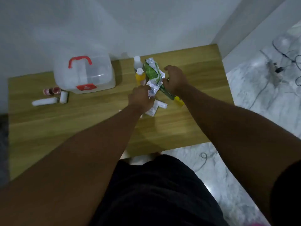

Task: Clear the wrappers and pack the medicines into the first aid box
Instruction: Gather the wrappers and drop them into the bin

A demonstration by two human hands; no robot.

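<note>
Both hands were over the pile of wrappers on the wooden table (65, 128). The left hand (141, 99) had its fingers curled closed around a white crumpled wrapper (153, 86). The right hand (175, 79) had its fingers bent and half spread over a green and white wrapper (152, 70); whether it gripped the green box (167, 93) beneath, I could not tell. The first aid box (84, 74), clear with a red handle, stood closed well to the left. A yellow bottle (140, 77) stood just beside the wrappers.
</note>
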